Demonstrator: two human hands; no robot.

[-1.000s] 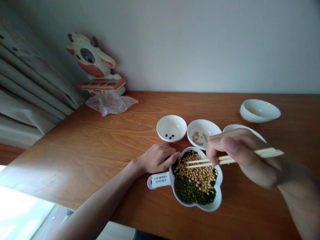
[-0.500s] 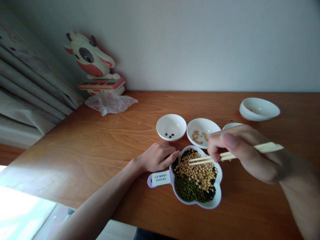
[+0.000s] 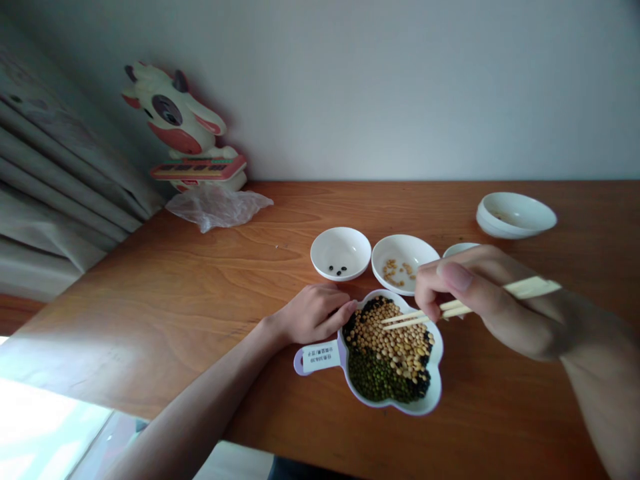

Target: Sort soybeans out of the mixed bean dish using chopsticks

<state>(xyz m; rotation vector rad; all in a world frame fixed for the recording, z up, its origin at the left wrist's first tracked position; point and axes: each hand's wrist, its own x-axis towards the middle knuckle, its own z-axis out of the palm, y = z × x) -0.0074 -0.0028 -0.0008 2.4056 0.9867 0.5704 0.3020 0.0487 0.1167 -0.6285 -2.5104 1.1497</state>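
My right hand (image 3: 493, 300) is closed around a pair of wooden chopsticks (image 3: 457, 308). Their tips, a small gap apart, are over the pale yellow soybeans (image 3: 395, 337) in a white, lilac-rimmed dish (image 3: 436, 393) with a labelled handle. Green mung beans (image 3: 377, 377) fill the near left of that dish, and black beans (image 3: 423, 387) lie along its edges. My left hand (image 3: 316, 313) rests at the dish's upper left rim, its fingers curled and the thumb pressed to the edge. No bean can be made out between the chopstick tips.
Behind the dish stand a white bowl (image 3: 341, 240) with a few black beans and another white bowl (image 3: 406, 245) with several yellow beans. A third bowl (image 3: 457, 249) is mostly hidden by my right hand. Stacked bowls (image 3: 517, 223), a plastic bag (image 3: 217, 210) and a cow toy keyboard (image 3: 200, 170) sit farther back.
The chopstick tips have shifted slightly to the right over the soybeans. The whole view has moved a little; my left hand stays at the rim.
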